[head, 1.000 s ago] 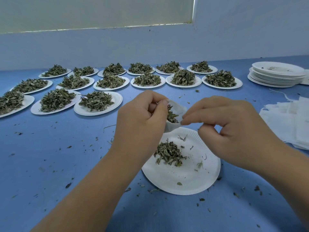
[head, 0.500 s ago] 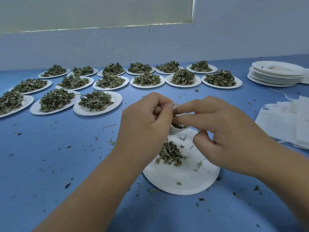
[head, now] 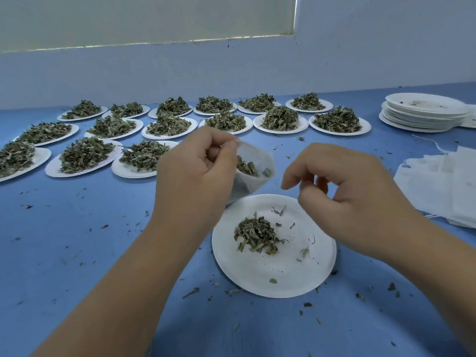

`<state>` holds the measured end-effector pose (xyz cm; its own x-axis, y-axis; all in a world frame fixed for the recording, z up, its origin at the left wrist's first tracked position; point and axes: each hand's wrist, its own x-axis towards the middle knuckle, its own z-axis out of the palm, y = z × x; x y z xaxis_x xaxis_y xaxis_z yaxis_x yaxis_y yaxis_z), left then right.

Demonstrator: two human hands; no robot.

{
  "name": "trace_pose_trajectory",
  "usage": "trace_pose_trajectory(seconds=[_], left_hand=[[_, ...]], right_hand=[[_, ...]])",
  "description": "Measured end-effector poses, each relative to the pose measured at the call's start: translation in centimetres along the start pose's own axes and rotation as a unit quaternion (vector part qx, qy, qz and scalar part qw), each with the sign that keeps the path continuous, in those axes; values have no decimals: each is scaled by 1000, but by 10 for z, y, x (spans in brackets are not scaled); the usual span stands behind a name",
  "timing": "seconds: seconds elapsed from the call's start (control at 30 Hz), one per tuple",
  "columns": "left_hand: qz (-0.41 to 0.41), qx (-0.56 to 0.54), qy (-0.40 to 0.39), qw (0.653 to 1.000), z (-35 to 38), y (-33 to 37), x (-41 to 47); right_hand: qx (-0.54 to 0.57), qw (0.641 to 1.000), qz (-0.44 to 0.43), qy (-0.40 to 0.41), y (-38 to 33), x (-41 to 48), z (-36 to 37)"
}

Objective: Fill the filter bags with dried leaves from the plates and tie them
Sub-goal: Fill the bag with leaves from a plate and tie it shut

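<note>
Your left hand (head: 195, 171) is curled round the filter bag (head: 251, 188), thumb and forefinger pinching its rim, and holds it in the air just above the far edge of the near plate (head: 270, 274). The bag's mouth gapes toward your right side, and a small clump of dried leaves shows inside it.

Your right hand (head: 342, 186) hovers above the right rim of that plate, just beside the bag but not touching it. Its fingers are loosely bent, with the thumb and forefinger tips a little apart, and nothing can be seen between them.

A small leaf pile (head: 256, 234) lies near the middle of the near plate, with a few loose bits scattered to its right. The plate sits flat on the blue counter (head: 77, 253), and crumbs of leaf lie on the counter all round it.

Beyond the near plate and to its left, the filled plates (head: 128, 173) stand in rows, each heaped with leaves. Far off to the right of the near plate is a stack of empty plates (head: 422, 109), and nearer on that same side lies a pile of flat white bags (head: 443, 186).
</note>
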<state>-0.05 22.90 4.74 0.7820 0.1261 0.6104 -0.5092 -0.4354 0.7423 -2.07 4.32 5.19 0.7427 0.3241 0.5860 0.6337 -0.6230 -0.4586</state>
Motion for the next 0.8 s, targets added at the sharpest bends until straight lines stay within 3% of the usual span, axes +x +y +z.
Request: trace_pose_trajectory(seconds=[0.13,0.23,0.3,0.8], left_hand=[[4,3,35,999,-6,-5,6],[20,21,39,999,-7,-7,5],[38,31,39,998,-6,-8,5],[79,49,4,996,2,-10,-1]], right_hand=[[-11,990,55,-127,5,-2,9],[-77,965,25,-250,10,-5,22],[-103,952,3,-287,10,-6,30],[-103,948,-51,-298,8,-8,37]])
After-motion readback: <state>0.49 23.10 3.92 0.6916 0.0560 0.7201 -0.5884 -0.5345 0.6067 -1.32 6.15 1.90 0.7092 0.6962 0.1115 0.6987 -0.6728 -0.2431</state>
